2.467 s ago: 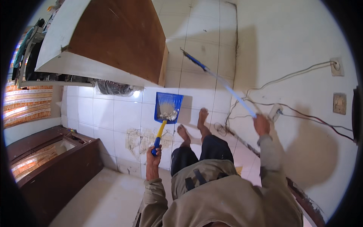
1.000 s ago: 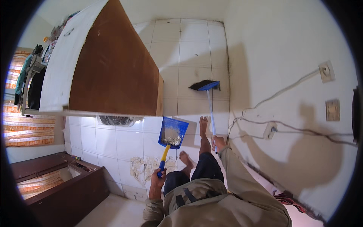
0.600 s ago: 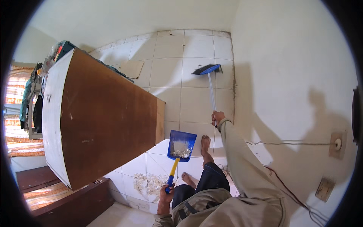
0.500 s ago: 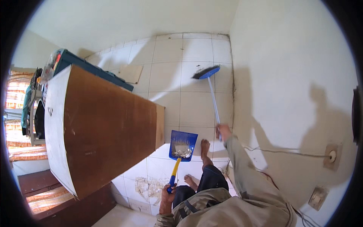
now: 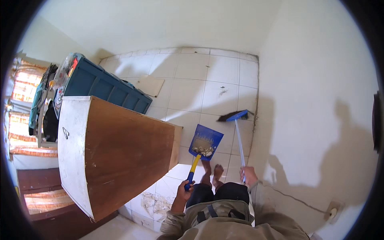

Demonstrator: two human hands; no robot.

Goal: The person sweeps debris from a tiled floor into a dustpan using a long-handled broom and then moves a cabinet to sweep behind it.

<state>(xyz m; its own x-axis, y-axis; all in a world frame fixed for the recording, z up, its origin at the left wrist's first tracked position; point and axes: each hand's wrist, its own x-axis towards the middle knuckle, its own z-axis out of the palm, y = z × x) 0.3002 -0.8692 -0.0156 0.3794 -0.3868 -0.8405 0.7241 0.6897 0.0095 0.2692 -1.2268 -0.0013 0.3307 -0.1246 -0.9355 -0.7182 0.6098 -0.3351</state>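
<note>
My left hand (image 5: 185, 189) is closed round the blue and yellow handle of a dustpan (image 5: 216, 137). Its blue pan points away from me, with pale broken debris (image 5: 203, 151) lying toward the handle end. In my closed right hand (image 5: 249, 175) is the light-coloured stick of a broom (image 5: 239, 116). The broom's blue head with dark bristles is on the white tiles, beyond the dustpan and to its right, near the right wall. Bristles and pan are apart. A small dark patch of dirt (image 5: 223, 91) lies on the tiles past the broom head.
A tall brown cabinet (image 5: 124, 148) with a white side stands at left, close to the dustpan. Behind it is a dark teal crate-like unit (image 5: 102, 85). A flat beige board (image 5: 154, 86) lies on the floor. A cable (image 5: 298, 199) runs along the right wall to a socket (image 5: 333, 212).
The broom head has come nearer to me and slightly right, leaving dirt behind. The dustpan has moved forward and right. My feet have come closer together, and the view has shifted.
</note>
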